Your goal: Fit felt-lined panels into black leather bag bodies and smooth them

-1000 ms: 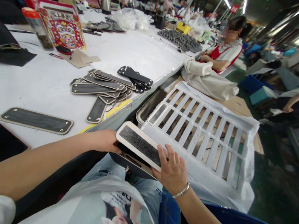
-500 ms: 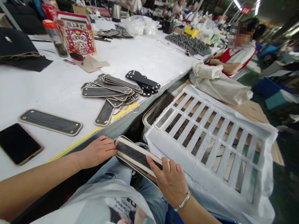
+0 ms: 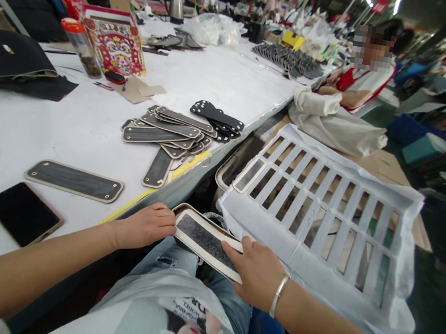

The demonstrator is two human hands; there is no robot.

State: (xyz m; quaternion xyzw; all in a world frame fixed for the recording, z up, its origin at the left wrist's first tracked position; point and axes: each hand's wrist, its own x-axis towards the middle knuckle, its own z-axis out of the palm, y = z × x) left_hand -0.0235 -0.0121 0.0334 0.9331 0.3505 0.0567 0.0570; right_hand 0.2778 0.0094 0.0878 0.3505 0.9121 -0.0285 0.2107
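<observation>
A long flat strip with a dark centre and pale border (image 3: 202, 239) is held above my lap, between both hands. My left hand (image 3: 147, 227) pinches its left end, fingers curled over the edge. At the other end my right hand (image 3: 259, 270) grips the strip, with thumb or finger lying across its dark face. On the white table, a pile of similar dark strips with pale edges and small eyelets (image 3: 164, 133) lies ahead of the left hand. A single such strip (image 3: 75, 180) lies apart, to the left.
A white slotted frame (image 3: 324, 224) stands to the right, one pale-bordered strip (image 3: 249, 175) at its near-left corner. A phone (image 3: 22, 213) rests on the white table (image 3: 11, 126). Black strips (image 3: 217, 120) lie behind the pile. A co-worker (image 3: 367, 71) sits at the far right.
The held strip has tilted so that more of its dark face and pale border shows. My right hand has shifted slightly right and down. The whole view has moved a little.
</observation>
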